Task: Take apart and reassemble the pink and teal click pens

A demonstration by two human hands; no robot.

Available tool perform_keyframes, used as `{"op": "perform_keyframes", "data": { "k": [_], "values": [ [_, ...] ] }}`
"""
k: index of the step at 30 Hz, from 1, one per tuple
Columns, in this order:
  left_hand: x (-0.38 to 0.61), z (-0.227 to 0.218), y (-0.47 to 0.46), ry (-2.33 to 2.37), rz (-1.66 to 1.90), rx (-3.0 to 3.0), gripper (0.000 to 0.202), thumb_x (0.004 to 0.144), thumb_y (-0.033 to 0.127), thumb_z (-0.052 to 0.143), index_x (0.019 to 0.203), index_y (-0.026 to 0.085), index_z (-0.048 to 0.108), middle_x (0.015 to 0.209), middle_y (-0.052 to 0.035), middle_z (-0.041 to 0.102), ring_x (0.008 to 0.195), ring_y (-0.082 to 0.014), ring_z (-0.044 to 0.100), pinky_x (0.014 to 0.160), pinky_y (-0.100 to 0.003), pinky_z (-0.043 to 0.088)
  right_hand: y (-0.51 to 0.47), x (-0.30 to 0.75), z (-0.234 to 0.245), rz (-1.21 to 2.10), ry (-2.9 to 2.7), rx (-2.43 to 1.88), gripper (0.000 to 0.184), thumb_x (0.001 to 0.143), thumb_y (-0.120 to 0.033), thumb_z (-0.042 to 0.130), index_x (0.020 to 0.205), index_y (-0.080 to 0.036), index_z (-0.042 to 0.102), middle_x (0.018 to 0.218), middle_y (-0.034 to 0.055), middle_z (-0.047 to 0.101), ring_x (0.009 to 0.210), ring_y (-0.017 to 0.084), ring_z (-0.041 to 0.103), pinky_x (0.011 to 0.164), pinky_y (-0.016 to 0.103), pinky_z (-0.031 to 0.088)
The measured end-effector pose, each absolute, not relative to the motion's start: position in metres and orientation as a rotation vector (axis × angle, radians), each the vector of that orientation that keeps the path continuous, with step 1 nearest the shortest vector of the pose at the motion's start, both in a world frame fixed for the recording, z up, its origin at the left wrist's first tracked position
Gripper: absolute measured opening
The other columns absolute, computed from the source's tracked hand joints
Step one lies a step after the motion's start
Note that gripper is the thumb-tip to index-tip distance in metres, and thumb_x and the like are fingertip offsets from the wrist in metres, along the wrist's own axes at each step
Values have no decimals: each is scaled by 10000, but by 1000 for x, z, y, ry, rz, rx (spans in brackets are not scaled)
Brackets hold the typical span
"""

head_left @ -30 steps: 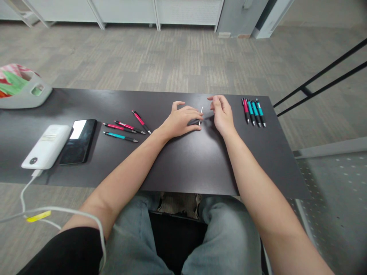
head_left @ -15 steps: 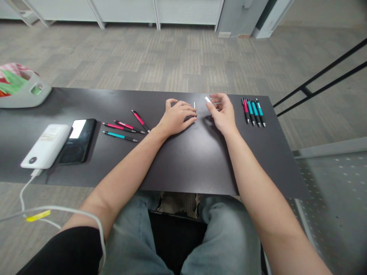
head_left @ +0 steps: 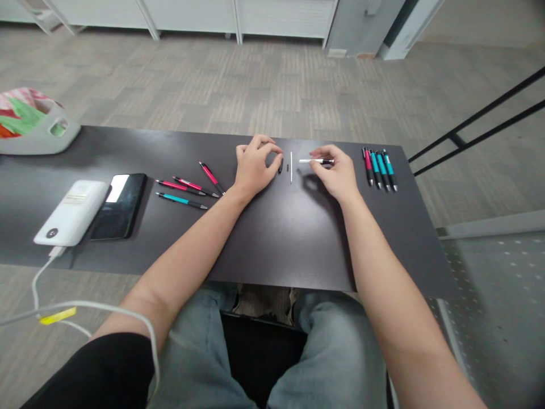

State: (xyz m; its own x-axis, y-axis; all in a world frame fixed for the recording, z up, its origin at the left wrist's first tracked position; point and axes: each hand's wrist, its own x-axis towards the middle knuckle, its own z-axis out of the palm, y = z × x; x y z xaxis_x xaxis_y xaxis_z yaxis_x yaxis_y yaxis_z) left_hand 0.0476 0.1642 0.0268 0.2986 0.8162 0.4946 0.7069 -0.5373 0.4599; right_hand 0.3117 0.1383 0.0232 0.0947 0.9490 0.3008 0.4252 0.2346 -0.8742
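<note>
My right hand [head_left: 336, 173] pinches a white pen barrel [head_left: 305, 161] with a black part at its other end, holding it level above the table. My left hand [head_left: 258, 167] rests on the table to the left, thumb and fingers closing at a short black pen grip [head_left: 281, 166]. Between the hands a thin pen refill [head_left: 291, 167] lies lengthwise, with a tiny dark piece [head_left: 288, 168], perhaps a spring, beside it. Right of my right hand, several pink and teal pens [head_left: 380, 169] lie in a row.
Loose pink and teal pens [head_left: 181, 200] lie left of my left arm. Beyond them are a black phone [head_left: 121, 213], a white power bank [head_left: 70, 213] with a cable, and a white basket [head_left: 42, 139]. The dark table [head_left: 289, 250] ends right of the pen row.
My right hand has turned the white barrel from tilted to level, showing its black end. My left hand has drawn back leftward, uncovering the refill and the small dark piece.
</note>
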Motion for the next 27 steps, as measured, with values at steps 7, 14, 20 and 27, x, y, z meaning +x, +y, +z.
{"op": "perform_keyframes", "data": {
  "k": [7, 14, 20, 27],
  "values": [
    [50, 22, 165, 1450, 1060, 2325, 212, 1254, 473, 722, 1186, 351, 881, 1372, -108, 856, 1350, -389, 750, 1200, -677, 497, 142, 307, 16, 693, -1468, -1362, 454, 859, -555, 1050, 1131, -355, 747, 1062, 47, 849, 977, 321, 809, 952, 525, 715],
    [48, 15, 170, 1423, 1039, 2385, 200, 1255, 481, 727, 1251, 376, 897, 1346, -103, 856, 1365, -399, 747, 1194, -663, 510, 137, 304, 19, 679, -1488, -1326, 451, 849, -567, 1021, 1153, -359, 761, 1050, 47, 853, 959, 316, 785, 844, 480, 669],
    [47, 13, 171, 1387, 965, 2376, 189, 1232, 478, 766, 1279, 382, 922, 1410, -107, 858, 1393, -413, 725, 1220, -652, 520, 141, 307, 13, 636, -1484, -1345, 391, 854, -520, 1001, 1128, -355, 775, 1117, 62, 890, 983, 326, 805, 858, 486, 681],
    [54, 23, 162, 1348, 872, 2427, 227, 1231, 518, 789, 1291, 364, 944, 1488, -137, 838, 1420, -426, 687, 1237, -678, 518, 141, 318, 17, 540, -1517, -1377, 211, 916, -465, 985, 985, -361, 815, 1217, 123, 891, 1084, 396, 827, 1009, 611, 740]
  ]
}}
